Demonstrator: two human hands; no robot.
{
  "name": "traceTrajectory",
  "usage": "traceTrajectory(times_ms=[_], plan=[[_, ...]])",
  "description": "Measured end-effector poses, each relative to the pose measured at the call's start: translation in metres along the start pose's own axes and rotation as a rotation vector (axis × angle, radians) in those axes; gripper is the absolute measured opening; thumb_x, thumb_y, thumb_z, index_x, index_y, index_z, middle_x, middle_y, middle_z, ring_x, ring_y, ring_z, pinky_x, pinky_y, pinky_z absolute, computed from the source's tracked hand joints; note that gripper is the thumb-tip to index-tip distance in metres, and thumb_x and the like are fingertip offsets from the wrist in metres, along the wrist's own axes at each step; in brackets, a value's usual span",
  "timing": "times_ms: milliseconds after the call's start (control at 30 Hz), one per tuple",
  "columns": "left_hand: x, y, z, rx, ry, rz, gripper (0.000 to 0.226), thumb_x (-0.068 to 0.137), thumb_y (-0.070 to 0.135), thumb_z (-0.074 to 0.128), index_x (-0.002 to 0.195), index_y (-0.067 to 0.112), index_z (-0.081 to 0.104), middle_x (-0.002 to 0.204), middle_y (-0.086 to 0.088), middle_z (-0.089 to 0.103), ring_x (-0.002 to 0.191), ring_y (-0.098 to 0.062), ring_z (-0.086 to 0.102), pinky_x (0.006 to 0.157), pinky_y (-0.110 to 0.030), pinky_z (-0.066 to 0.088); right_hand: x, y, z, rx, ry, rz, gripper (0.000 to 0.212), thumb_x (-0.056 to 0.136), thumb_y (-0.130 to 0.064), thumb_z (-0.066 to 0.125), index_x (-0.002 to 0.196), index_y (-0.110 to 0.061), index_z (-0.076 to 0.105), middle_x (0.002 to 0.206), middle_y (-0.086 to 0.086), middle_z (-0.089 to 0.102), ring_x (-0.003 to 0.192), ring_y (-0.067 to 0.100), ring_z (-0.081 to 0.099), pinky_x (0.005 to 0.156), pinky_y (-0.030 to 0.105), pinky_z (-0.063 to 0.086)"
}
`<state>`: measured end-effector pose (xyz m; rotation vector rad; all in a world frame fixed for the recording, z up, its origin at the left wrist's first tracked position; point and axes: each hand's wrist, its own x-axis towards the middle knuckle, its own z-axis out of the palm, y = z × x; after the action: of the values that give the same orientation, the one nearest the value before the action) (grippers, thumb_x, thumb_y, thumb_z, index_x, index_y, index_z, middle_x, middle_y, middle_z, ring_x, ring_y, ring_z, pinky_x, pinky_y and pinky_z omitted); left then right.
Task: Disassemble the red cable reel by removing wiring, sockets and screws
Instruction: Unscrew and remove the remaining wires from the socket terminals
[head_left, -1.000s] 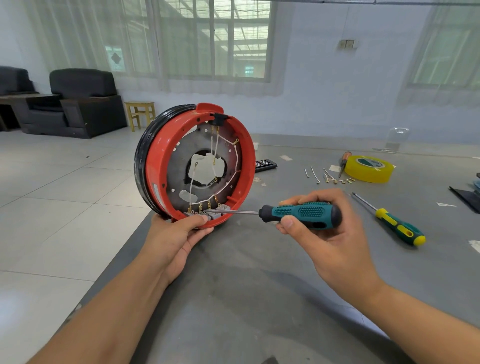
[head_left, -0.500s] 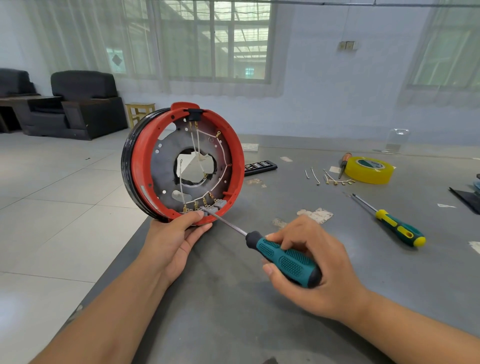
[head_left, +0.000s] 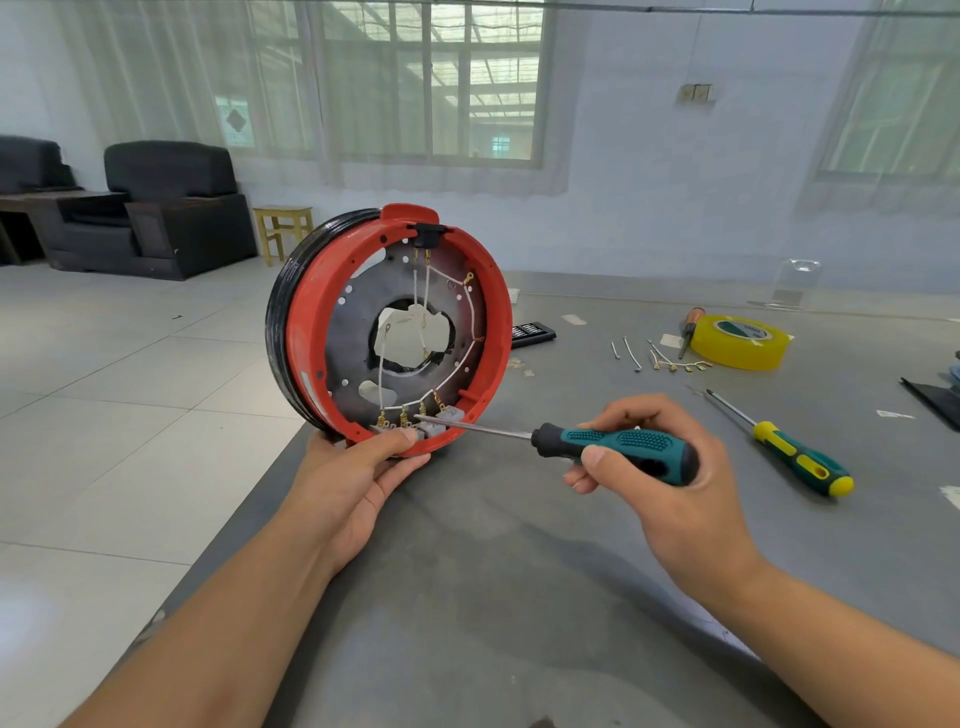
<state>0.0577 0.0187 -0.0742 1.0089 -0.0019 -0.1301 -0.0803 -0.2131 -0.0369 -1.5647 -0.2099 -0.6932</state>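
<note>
At the near left corner of the grey table (head_left: 519, 597), you are standing the red cable reel (head_left: 395, 332) on its edge, open face turned toward you. Your left hand (head_left: 358, 478) is gripping the bottom rim, thumb over the lip beside the small grey connector blocks (head_left: 434, 427). Your right hand (head_left: 654, 478) is wrapping round the teal screwdriver (head_left: 613, 444), its tip reaching in at the brass terminals (head_left: 404, 415). Judging by the hard plastic shell and the black cable wound on the back, the reel is stiff and fairly heavy, likely to roll on its rim; the rim is the safe hold. The thin white wires (head_left: 426, 291) look fragile, so pulling on them risks snapping. Removed wire bits (head_left: 660, 358) are lying well apart, near the yellow tape roll (head_left: 740, 343).
</note>
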Motion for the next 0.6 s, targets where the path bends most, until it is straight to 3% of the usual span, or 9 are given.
traceTrajectory(times_ms=[333,500,600], plan=[[0.0012,0.0,-0.003,-0.012,-0.015,-0.019,0.066,0.082,-0.021,0.073,0.138,0.006,0.051,0.121,-0.029,0.068,0.102,-0.038,0.078,0.077,-0.042,0.067,0.0083,-0.003,-0.0056,0.007,-0.021,0.007,0.017,0.086,0.011,0.069,0.092,-0.005,0.067,0.074,0.022,0.072,0.065,0.036,0.073,0.067,0.031,0.062],[0.0025,-0.0003,-0.003,-0.015,-0.018,-0.017,0.063,0.082,-0.021,0.072,0.135,0.005,0.051,0.088,-0.012,0.078,0.091,-0.033,0.08,0.076,-0.043,0.067,0.008,-0.0024,-0.0062,0.01,-0.017,0.001,0.013,0.085,0.006,0.071,0.09,-0.005,0.067,0.076,0.023,0.072,0.066,0.038,0.073,0.068,0.033,0.062],[0.0027,0.0006,-0.0028,-0.029,-0.017,-0.028,0.061,0.084,-0.019,0.071,0.138,0.0,0.049,0.108,-0.028,0.076,0.096,-0.039,0.079,0.073,-0.041,0.067,0.0052,-0.0037,-0.0054,-0.004,-0.02,0.003,0.016,0.079,-0.013,0.075,0.092,-0.006,0.067,0.082,0.02,0.074,0.068,0.036,0.075,0.069,0.032,0.063]])
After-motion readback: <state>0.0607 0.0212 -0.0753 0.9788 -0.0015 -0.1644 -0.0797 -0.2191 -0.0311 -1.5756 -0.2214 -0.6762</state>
